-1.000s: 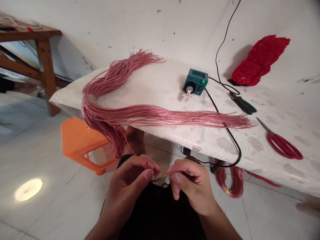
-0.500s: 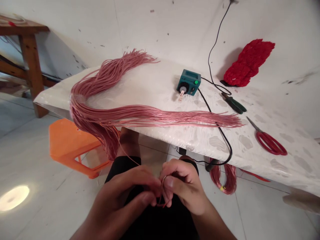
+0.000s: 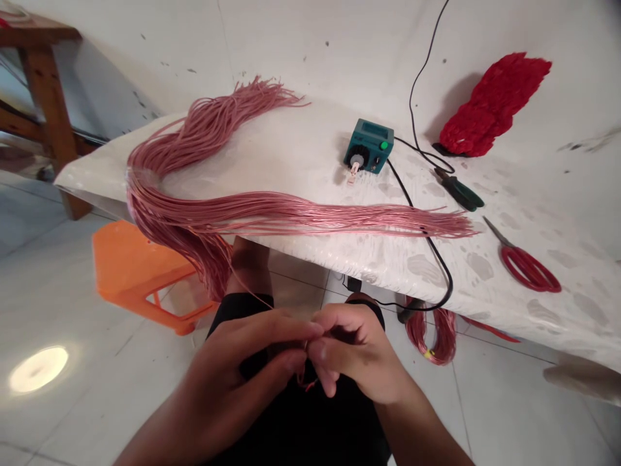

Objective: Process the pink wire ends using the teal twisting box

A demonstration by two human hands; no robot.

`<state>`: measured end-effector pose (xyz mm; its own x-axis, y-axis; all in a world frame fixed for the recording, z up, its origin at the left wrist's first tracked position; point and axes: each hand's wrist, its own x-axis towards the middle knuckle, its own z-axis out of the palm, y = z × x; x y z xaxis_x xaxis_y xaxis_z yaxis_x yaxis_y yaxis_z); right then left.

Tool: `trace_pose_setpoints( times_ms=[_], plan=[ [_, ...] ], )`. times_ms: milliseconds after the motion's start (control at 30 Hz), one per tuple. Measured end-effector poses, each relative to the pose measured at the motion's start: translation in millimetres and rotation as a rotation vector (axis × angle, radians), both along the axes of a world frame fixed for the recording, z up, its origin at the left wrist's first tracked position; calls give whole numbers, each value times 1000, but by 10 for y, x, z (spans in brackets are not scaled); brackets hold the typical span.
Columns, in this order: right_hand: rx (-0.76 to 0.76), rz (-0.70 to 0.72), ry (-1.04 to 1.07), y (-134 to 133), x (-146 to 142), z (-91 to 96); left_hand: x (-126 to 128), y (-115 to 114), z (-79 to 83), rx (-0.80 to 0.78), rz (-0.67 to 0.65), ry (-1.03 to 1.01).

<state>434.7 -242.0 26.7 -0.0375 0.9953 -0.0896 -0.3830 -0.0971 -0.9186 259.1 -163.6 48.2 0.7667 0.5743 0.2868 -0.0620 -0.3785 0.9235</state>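
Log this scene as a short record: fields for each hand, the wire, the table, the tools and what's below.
left hand: fingers closed on a thin pink wire
right hand: pinching that wire beside the left hand
wire source: appears to run up to a bundle of pink wire draped over the table edge
table: white-covered
tools: green-handled pliers; red-handled scissors
device: teal control box with dial
below table: coiled pink wire; orange stool
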Motion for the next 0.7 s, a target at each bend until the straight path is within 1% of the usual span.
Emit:
trace_pose_setpoints(
  times_ms=[100,233,400,567,633,700],
  plan=[
    [23,-24,10,-9,-11,17,6,-10,4,11,65,6],
    [72,-57,1,-26,-32,50,13,-20,-4,83,140,-9],
    [115,-119,-57,-32,-53,55,-2,-54,-62,99,172,-75],
    [143,-154,-110,-36,-76,67,20,-114,-66,23,181,-129],
    [146,-164,-133,-47,-92,85,36,-132,-49,-45,182,-120],
    [152,-175,-164,-61,-108,96,53,-142,-33,-159,175,-113]
  ],
)
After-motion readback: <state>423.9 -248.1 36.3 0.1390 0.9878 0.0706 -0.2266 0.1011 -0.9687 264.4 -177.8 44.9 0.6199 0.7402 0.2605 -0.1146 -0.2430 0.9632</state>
